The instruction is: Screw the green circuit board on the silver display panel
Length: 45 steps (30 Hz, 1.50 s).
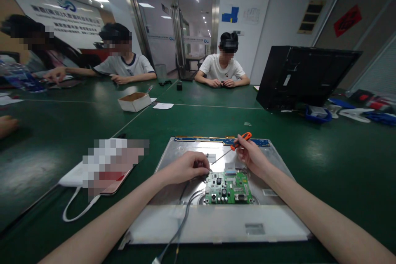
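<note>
The green table [204, 119] spreads under and around the broad metal panel [222, 225], smooth and greyish, with a milky strip along its near side. Beyond the panel's far right corner stands a black monitor [309, 76]. Beyond its far left corner sits an open cardboard box [133, 104], pale outside and brown within; its floor is hidden. Past the far right corner, by the monitor, a shallow blue tray [320, 120] holds a greyish boxy piece [318, 111].

Above the panel's middle, the left hand [193, 165] reaches in knuckles up, thumb and forefinger drawn together; whether they pinch anything I cannot tell. The right hand [251, 154], over the panel's far right part, grips a screwdriver, its fingers wrapped on the handle.

On the panel's middle lies a rectangular green circuit board [227, 192], studded with components. Thin grey cables [187, 209] cross the panel's near left part. The screwdriver [233, 147], orange and black with a slim metal shaft, slants above the panel towards the left fingertips.
</note>
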Available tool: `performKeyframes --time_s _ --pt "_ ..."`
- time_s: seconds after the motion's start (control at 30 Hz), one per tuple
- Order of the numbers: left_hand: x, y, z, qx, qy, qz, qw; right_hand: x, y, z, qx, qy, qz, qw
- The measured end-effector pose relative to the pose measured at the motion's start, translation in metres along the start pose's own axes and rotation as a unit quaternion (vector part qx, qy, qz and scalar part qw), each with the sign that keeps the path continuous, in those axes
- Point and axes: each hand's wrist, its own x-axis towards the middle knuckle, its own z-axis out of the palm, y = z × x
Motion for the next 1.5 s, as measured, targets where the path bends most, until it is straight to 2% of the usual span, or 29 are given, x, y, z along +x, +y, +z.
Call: performKeyframes --time_s 0.13,0.43,0.87,1.07,1.27,1.5 --pt "0.0013 -0.0038 0.0029 -0.005 0.001 0.014 1.000 -0.0003 0.0014 0.0010 -0.003 -0.003 -0.002 1.000" --pt "0.0033 -0.0052 0.0037 -0.015 0.004 0.002 1.000 -0.0035 -0.0004 0.0041 0.005 -0.012 -0.021 1.000" --pt "0.0030 -0.0038 0.0021 -0.026 0.003 0.005 1.000 -0.0015 0.0031 0.0044 -0.044 0.039 -0.046 0.997" --pt "0.0024 -0.0047 0.0016 -0.025 0.004 0.023 0.999 -0.0057 0.0019 0.0085 -0.076 0.031 -0.049 0.995" --pt "0.0010 -0.0069 0.0024 -0.005 0.015 0.082 0.997 -0.0055 0.0028 0.0086 -0.094 0.028 -0.058 0.994" --pt "0.0019 -0.0105 0.0013 0.002 0.027 0.097 0.995 -0.0050 0.0037 0.0081 -0.104 0.020 -0.070 0.992"
